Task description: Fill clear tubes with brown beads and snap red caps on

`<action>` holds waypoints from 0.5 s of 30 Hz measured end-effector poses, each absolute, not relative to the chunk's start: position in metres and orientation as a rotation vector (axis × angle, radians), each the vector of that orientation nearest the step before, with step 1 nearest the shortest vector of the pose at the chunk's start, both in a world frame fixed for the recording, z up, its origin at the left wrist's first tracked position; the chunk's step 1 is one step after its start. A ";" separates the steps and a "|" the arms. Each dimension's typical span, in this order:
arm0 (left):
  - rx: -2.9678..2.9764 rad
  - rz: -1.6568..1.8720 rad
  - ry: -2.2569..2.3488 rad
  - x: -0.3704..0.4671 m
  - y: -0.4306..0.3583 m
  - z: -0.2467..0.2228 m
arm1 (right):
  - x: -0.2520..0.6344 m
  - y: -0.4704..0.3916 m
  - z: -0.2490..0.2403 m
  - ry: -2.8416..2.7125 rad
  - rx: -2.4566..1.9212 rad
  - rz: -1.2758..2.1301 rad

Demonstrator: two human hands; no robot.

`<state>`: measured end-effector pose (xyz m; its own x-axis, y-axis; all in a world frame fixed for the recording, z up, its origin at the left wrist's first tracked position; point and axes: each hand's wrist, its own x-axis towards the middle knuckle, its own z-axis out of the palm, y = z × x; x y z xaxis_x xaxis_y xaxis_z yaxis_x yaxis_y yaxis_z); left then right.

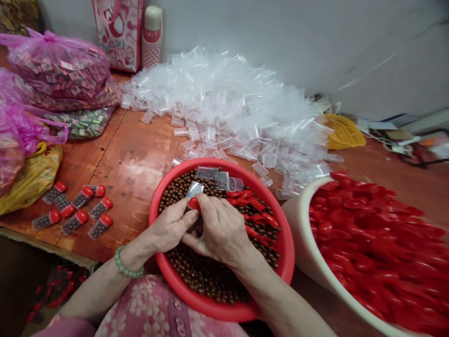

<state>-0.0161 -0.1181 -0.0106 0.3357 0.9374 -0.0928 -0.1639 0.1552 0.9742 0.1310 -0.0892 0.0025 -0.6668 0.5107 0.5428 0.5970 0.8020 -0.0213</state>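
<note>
Over a red basin [288,243] of small brown balls, both of my hands meet at a small clear container with a red cap [192,203]. My left hand [171,227] pinches it from the left, a bead bracelet on that wrist. My right hand [220,229] has its fingers closed on the red cap, hiding much of it. Just above the fingers a clear piece [194,189] shows. Several empty clear containers [221,180] and red caps [257,217] lie on the balls.
Filled red-capped containers [74,222] lie on the wooden table [129,187] at left, near tied plastic bags [59,70]. A large pile of clear containers [224,103] spreads behind the basin. A white tub [305,229] of red caps stands right, near a yellow basket [345,132].
</note>
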 end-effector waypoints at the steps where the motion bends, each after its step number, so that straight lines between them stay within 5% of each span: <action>1: 1.118 0.959 0.890 -0.016 -0.118 -0.011 | 0.131 -0.089 0.002 -2.444 -0.808 -0.224; 15: 1.118 0.964 0.957 -0.014 -0.122 -0.009 | 0.131 -0.092 0.006 -2.494 -0.784 -0.125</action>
